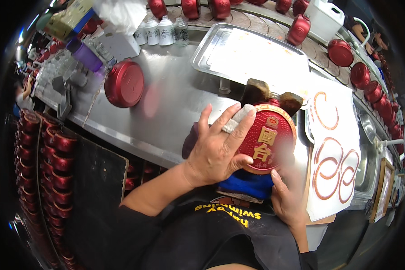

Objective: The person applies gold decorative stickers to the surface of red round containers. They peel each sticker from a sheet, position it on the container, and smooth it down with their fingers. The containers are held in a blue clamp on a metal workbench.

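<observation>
A round, flat red bottle [270,150] with raised gold characters and a gold ring decal along its rim stands face-up toward me, its neck between two dark padded blocks [256,91]. My left hand [218,146] lies over the bottle's left edge, fingers bent, and holds a small folded white cloth [238,119] against the rim. The left thumb rests on the bottle's face. At the lower right edge, my right hand [287,198] grips the bottle with its thumb at the rim; its other fingers are blurred or hidden. A blue cloth [245,183] lies below the bottle.
Sheets of orange-red ring decals [330,153] lie at the right. Beyond the bottle is a metal tray [207,54] with white paper. Another red bottle [124,84] stands on the steel table [166,99], with several small white bottles [165,32] behind. Red bottles line a curved conveyor [252,22].
</observation>
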Demonstrator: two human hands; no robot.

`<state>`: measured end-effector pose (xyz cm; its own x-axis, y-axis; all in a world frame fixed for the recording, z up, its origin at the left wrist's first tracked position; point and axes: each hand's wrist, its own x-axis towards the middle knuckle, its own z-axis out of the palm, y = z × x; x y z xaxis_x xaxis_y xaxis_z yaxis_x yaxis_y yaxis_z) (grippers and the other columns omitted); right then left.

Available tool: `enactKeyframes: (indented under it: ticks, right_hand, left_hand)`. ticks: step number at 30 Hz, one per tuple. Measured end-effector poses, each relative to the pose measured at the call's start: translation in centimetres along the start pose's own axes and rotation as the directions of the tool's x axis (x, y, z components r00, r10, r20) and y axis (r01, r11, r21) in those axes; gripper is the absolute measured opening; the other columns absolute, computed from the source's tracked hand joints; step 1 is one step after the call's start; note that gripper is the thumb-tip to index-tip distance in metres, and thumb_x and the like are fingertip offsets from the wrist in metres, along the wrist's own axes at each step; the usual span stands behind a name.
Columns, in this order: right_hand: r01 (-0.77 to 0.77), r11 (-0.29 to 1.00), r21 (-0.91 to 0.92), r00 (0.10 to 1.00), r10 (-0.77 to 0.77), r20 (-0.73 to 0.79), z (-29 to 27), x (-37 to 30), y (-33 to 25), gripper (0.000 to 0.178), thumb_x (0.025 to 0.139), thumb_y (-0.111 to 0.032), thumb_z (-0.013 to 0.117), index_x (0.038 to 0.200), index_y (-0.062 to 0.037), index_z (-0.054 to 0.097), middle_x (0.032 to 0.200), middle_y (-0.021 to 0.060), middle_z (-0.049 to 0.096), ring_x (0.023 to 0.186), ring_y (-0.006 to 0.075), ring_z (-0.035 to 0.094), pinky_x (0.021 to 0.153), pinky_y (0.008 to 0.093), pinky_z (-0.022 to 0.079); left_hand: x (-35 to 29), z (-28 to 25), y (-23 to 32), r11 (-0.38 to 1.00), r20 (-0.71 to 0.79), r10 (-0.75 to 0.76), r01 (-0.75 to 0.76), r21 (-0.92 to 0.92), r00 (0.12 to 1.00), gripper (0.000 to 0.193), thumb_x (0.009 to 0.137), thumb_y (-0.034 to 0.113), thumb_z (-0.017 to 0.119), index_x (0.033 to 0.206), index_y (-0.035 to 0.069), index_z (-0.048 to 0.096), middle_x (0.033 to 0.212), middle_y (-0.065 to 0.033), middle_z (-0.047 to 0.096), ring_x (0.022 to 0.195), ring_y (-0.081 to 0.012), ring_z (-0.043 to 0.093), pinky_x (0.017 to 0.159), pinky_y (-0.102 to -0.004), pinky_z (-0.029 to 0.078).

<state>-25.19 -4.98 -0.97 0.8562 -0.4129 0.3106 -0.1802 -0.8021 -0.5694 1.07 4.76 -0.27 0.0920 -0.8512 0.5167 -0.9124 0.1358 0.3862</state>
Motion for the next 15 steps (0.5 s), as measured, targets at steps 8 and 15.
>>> enactKeyframes:
  ticks: [8,15]
  right_hand:
    - [-0.078,0.997,0.024,0.987,0.080,-0.140,-0.9,-1.7,1.0,0.062,0.078,0.016,0.060,0.137,-0.0021,0.062,0.120,0.0168,0.057,0.120,0.0400,0.057,0.103,0.0486,0.048]
    - [-0.052,0.999,-0.004,0.985,0.051,-0.163,-0.9,-1.8,1.5,0.061,0.078,0.015,0.059,0.137,-0.0015,0.062,0.122,0.0171,0.057,0.121,0.0405,0.056,0.105,0.0489,0.046]
  left_hand:
    - [5.1,-0.3,-3.6,0.979,0.083,0.187,-0.179,-0.094,0.979,0.073,0.107,0.060,0.039,0.152,0.003,0.052,0.128,-0.0115,0.071,0.139,-0.0308,0.053,0.122,-0.0607,0.017]
    - [2.7,-1.3,-3.0,0.987,-0.060,0.154,-0.156,-0.041,0.986,0.058,0.107,0.053,0.047,0.146,0.012,0.061,0.134,-0.0067,0.071,0.130,-0.0272,0.060,0.121,-0.0602,0.018]
